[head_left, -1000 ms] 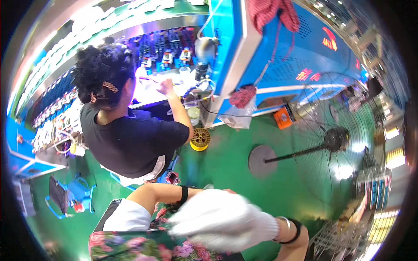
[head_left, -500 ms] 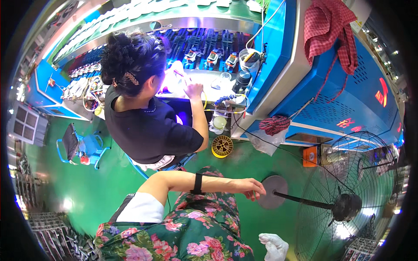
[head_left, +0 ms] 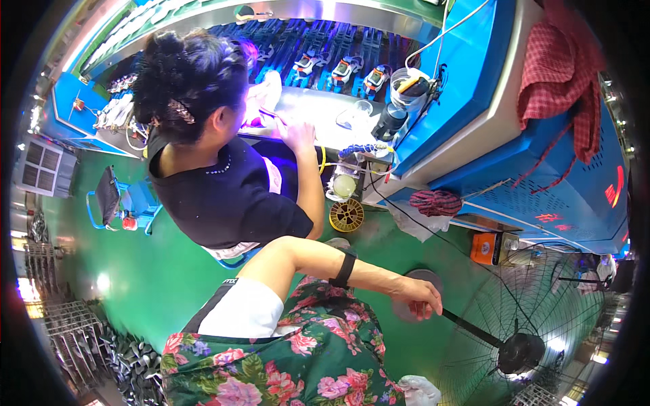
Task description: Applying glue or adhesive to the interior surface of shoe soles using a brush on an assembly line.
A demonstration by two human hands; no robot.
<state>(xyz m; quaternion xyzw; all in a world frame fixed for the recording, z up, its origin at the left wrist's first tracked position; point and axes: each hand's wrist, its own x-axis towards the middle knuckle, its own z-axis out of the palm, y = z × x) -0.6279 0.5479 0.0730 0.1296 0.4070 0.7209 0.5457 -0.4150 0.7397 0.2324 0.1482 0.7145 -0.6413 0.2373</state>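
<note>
Reaching out over my flowered apron, my left hand hangs with fingers loosely curled and holding nothing, just above the round base of the pedestal fan on the green floor, its pole running right beside my knuckles. My right hand, in a white glove, barely shows at the lower edge, so I cannot tell its grip. Ahead, a seated co-worker in black fills the way to the lit bench, with a yellow wire spool and an orange box on the floor nearby.

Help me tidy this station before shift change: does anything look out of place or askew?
A red checked cloth hangs loosely over the blue machine housing, its threads trailing down the panel. A yellow wire spool sits on the green floor beside the bench. Nothing looks spilled or broken.
</note>
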